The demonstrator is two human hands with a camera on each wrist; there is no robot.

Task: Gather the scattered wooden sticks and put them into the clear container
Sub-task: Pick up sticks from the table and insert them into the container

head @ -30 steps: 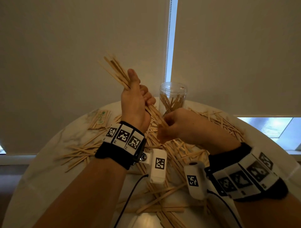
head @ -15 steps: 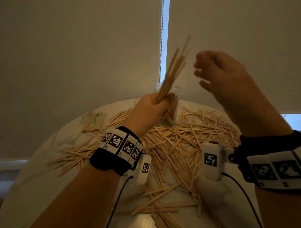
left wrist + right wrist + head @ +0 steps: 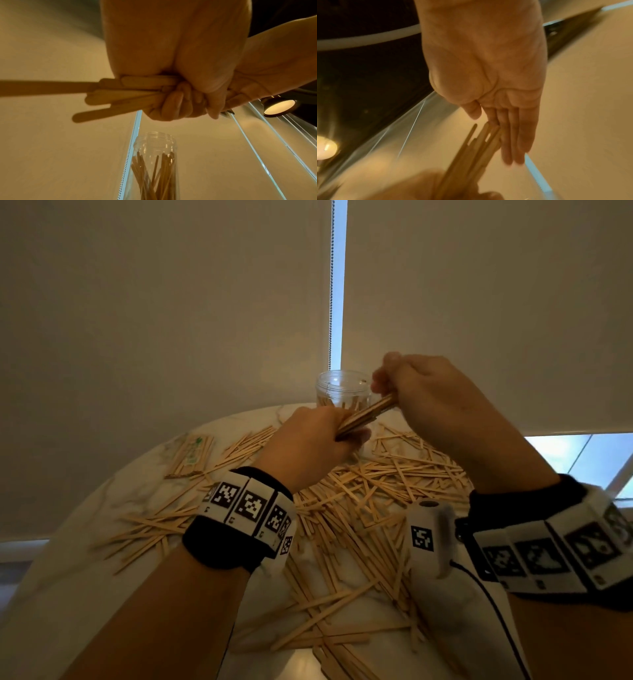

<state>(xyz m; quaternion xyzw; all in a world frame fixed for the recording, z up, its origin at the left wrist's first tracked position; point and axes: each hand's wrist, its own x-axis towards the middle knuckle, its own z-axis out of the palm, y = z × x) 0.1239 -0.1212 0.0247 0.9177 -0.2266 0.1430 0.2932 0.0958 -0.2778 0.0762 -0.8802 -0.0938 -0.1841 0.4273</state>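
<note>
bundle of sticks [image 3: 366, 414]: flat pale wood, gripped together, tilted toward 2 o'clock, in front of the container.
scattered sticks [image 3: 359, 508]: criss-crossed on the tabletop, thickest at centre, 3 and 6 o'clock.
clear container [image 3: 342, 386]: upright at 12 o'clock, open-topped, partly filled with standing sticks.

Dim, warm-toned views; daylight slips between the blinds [image 3: 164, 302], a lamp [image 3: 278, 107] glows, right wrist view blurred.

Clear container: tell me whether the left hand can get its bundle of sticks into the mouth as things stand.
Probably yes. The clear container stands open-topped just beyond the left hand, nothing covering its mouth. The bundle lies nearly flat, with the right hand at its far end, so it needs tipping upright first.
</note>
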